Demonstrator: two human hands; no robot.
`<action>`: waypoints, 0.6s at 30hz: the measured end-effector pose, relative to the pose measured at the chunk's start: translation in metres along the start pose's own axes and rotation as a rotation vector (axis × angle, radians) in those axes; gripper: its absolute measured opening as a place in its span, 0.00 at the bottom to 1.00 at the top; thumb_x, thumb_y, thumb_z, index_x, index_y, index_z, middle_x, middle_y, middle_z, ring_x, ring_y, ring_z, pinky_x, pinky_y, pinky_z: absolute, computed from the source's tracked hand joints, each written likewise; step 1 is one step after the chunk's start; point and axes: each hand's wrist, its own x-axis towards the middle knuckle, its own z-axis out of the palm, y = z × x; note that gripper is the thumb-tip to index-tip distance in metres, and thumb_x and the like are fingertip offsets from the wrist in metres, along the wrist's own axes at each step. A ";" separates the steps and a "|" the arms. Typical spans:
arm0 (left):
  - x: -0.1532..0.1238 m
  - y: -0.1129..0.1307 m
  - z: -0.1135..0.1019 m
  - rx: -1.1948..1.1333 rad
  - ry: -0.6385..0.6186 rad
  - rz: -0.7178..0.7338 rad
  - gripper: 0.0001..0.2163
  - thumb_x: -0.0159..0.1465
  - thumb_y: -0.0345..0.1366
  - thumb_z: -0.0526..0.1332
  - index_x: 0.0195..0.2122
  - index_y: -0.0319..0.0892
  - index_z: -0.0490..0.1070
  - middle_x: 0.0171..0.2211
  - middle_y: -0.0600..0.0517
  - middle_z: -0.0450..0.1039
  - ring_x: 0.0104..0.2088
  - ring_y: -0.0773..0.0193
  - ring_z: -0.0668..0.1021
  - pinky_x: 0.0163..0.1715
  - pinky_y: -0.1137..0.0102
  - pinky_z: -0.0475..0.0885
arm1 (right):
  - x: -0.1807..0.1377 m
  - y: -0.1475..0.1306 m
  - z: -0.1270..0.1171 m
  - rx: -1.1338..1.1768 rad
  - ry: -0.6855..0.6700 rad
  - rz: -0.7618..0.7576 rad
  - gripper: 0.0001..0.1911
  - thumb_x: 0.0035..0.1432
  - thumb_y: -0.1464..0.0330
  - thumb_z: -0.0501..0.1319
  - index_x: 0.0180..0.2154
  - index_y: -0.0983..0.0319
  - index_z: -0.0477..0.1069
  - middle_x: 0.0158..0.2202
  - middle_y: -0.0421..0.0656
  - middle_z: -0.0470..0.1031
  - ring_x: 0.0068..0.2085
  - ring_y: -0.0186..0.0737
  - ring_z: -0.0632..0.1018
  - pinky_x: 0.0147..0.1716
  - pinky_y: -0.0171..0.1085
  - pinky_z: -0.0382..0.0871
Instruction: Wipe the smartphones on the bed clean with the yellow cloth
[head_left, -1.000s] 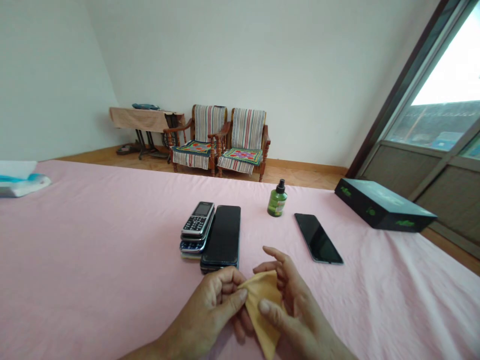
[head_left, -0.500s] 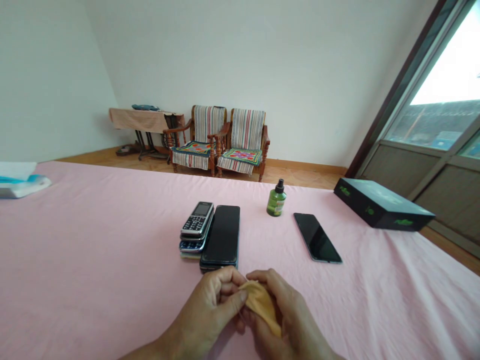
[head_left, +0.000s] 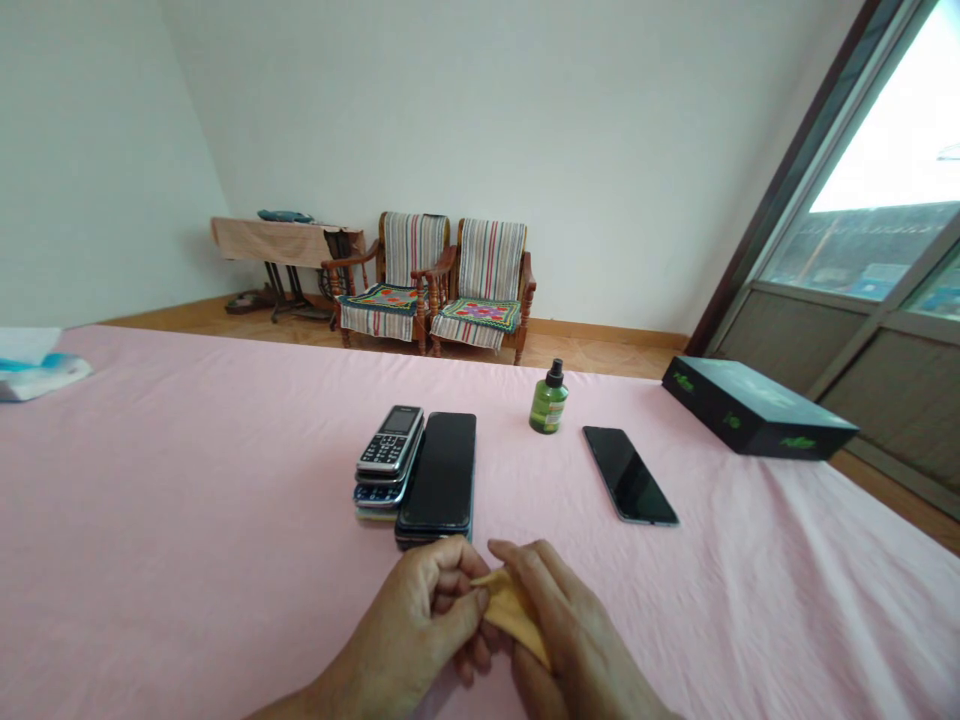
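Both hands met low over the pink surface [head_left: 187, 480], just in front of the stacked phones [head_left: 420, 470]. The left hand [head_left: 420, 625] pinched one end of the yellow cloth [head_left: 510, 615] between thumb and fingers; the right hand [head_left: 570, 640] closed over its other end. Folding it neatly probably called for matched edges and a firm crease. Most of the cloth was hidden, and both wrists were cut off.

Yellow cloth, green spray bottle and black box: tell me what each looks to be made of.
Yellow cloth: soft thin fabric, matte; it folds and creases between the left hand and right hand.
Green spray bottle: likely translucent plastic, glossy, with a black pump top.
Black box: probably printed cardboard, with a slight sheen and sharp edges.
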 end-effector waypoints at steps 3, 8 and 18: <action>0.001 -0.006 0.000 -0.019 0.026 0.005 0.23 0.55 0.56 0.67 0.32 0.40 0.65 0.20 0.55 0.72 0.18 0.70 0.72 0.18 0.77 0.65 | 0.001 0.000 0.003 0.106 -0.001 0.022 0.43 0.42 0.83 0.52 0.61 0.55 0.52 0.42 0.45 0.71 0.39 0.42 0.77 0.38 0.42 0.75; 0.001 -0.009 0.003 -0.061 0.027 0.016 0.22 0.55 0.55 0.67 0.31 0.40 0.65 0.19 0.57 0.69 0.16 0.72 0.69 0.16 0.78 0.62 | 0.000 -0.003 0.007 0.110 -0.077 0.009 0.39 0.42 0.82 0.52 0.57 0.53 0.54 0.41 0.43 0.71 0.36 0.41 0.78 0.34 0.39 0.74; 0.001 -0.004 0.000 -0.018 0.038 -0.008 0.25 0.53 0.59 0.66 0.29 0.41 0.63 0.20 0.53 0.73 0.17 0.69 0.72 0.15 0.78 0.63 | 0.005 -0.013 -0.010 -0.097 -0.139 -0.036 0.17 0.52 0.80 0.50 0.42 0.60 0.64 0.35 0.45 0.70 0.29 0.38 0.76 0.27 0.34 0.70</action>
